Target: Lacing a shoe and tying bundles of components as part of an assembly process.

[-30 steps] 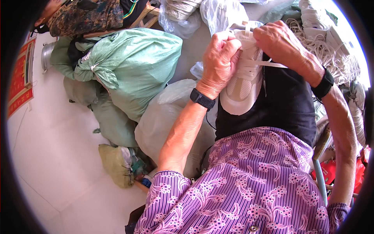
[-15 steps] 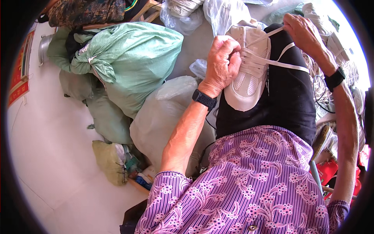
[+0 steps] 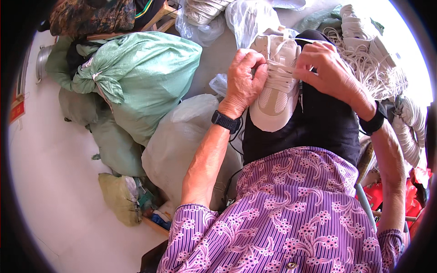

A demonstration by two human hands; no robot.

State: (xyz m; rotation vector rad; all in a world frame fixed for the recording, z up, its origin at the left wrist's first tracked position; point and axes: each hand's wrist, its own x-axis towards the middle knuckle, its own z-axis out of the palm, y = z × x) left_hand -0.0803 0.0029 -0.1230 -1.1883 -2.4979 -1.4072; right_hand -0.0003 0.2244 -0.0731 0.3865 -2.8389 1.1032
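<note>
A pale beige-white sneaker (image 3: 272, 109) rests on my black-trousered lap, its toe toward me. White shoelaces (image 3: 278, 76) cross its tongue in several rows. Along the shoe's left edge, beside the lace rows, my left hand (image 3: 247, 79) is closed with its fingers curled; it grips the sneaker there, though the fingertips are partly hidden. My right hand (image 3: 325, 70) is closed in a pinch on the shoelace at the right side of the lacing. A loose stretch of lace runs from the upper shoe to behind that hand.
Green woven sacks (image 3: 145, 77) and a whitish plastic bag (image 3: 182, 145) stand to my left. At the right lie a heap of loose white laces (image 3: 371, 73) and more pale shoes (image 3: 357, 27). Clear plastic bags (image 3: 250, 20) sit beyond the sneaker. A red bag (image 3: 412, 200) is at lower right.
My right hand has come down and left from the upper right, where it held a lace stretched out, to the lacing. My left hand stays at the shoe's left edge.
</note>
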